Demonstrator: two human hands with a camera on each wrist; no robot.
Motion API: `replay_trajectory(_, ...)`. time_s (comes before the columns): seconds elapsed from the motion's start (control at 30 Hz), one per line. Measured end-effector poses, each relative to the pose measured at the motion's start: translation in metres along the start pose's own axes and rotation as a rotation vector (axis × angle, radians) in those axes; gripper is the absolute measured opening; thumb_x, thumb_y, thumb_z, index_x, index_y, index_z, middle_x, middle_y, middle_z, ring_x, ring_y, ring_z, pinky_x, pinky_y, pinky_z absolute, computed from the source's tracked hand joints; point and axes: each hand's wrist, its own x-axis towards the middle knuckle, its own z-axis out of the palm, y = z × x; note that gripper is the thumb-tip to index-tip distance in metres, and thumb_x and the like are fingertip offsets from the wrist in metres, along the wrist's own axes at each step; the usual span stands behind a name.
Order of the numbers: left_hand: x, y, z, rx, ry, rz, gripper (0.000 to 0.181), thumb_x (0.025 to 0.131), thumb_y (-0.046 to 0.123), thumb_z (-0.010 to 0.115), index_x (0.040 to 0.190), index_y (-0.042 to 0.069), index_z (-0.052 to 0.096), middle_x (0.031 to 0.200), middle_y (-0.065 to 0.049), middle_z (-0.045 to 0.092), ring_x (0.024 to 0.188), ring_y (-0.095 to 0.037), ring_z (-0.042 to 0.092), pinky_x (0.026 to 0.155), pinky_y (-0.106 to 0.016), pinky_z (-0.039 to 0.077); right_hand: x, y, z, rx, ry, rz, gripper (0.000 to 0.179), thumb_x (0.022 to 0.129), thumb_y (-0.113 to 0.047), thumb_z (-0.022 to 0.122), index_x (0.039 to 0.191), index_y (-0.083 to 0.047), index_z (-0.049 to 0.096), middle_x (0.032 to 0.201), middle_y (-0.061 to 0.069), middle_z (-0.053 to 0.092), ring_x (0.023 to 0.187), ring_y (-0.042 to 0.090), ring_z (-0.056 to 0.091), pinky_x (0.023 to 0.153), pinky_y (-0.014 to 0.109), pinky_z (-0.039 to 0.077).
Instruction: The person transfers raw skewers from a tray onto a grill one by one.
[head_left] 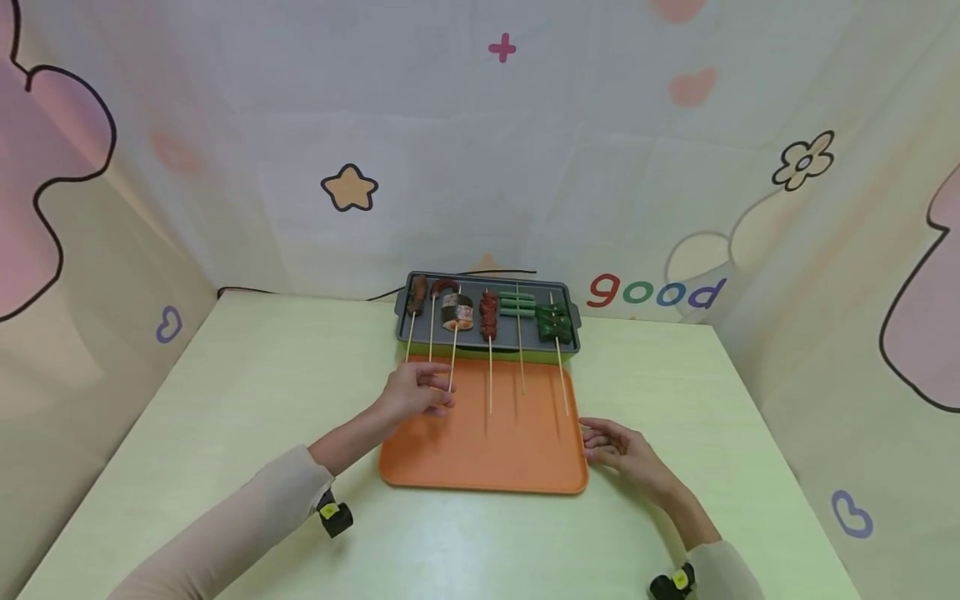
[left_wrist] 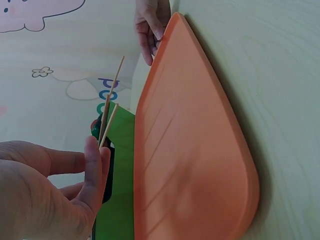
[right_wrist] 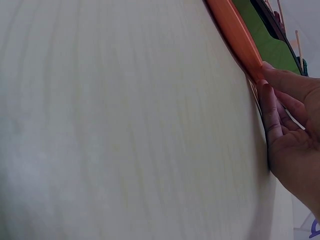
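My left hand [head_left: 418, 392] is over the left part of the orange tray [head_left: 495, 462], pinching the lower stick of a skewer [head_left: 457, 312] with black-and-white banded pieces. That skewer's food end lies on the dark grey grill pan [head_left: 480, 348]. In the left wrist view, a thin stick [left_wrist: 111, 122] rises from between the fingertips. My right hand [head_left: 618, 450] grips the tray's right edge, thumb and fingers on either side of the rim in the right wrist view.
Other skewers lie on the pan: a brown one [head_left: 417, 296], a dark red curved one [head_left: 444, 286], red chunks [head_left: 489, 317], green stalks [head_left: 517, 307] and dark green pieces [head_left: 553, 323]. Their sticks overhang the tray. A black cable [head_left: 386, 294] runs behind, by the patterned backdrop [head_left: 450, 167].
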Motion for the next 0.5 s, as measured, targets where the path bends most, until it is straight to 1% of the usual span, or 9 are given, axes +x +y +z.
replay_trajectory(0.1,0.0001,-0.0017,0.0013,0.006,0.013,0.02,0.049,0.093,-0.01,0.064,0.141,-0.009,0.054,0.12,-0.032,0.068,0.077,-0.013,0.074,0.067,-0.03,0.064,0.0003,-0.0009,-0.0001,0.004,-0.003,-0.018,0.056,0.098,-0.001,0.064,0.147,0.014,0.041,0.123,0.011,0.062,0.102,0.002,0.064,0.089,0.014,0.054)
replay_trajectory(0.23,-0.0002,-0.0017,0.0033,0.006,0.025,0.043,0.048,0.092,-0.011,0.063,0.14,-0.01,0.055,0.119,-0.033,0.068,0.077,-0.014,0.073,0.066,-0.03,0.064,0.0009,-0.0009,0.0001,0.013,-0.01,-0.03,0.056,0.099,-0.001,0.063,0.147,0.015,0.04,0.122,0.011,0.062,0.102,0.002,0.064,0.089,0.014,0.055)
replay_trajectory(0.4,-0.0041,-0.0027,0.0026,0.013,0.031,0.055,0.047,0.092,-0.011,0.063,0.139,-0.01,0.056,0.117,-0.032,0.068,0.08,-0.019,0.075,0.068,-0.032,0.064,0.0008,-0.0002,0.0006,0.017,-0.007,-0.007,0.057,0.098,-0.002,0.065,0.147,0.013,0.041,0.123,0.012,0.062,0.101,0.002,0.065,0.089,0.015,0.055)
replay_trajectory(0.5,-0.009,-0.0054,-0.0002,0.049,0.035,0.072,0.044,0.093,-0.008,0.064,0.137,-0.008,0.058,0.115,-0.029,0.07,0.082,-0.021,0.076,0.07,-0.034,0.064,0.0003,0.0003,0.0004,0.019,-0.005,0.0,0.057,0.098,-0.002,0.065,0.148,0.013,0.041,0.123,0.012,0.061,0.101,0.002,0.065,0.089,0.015,0.055)
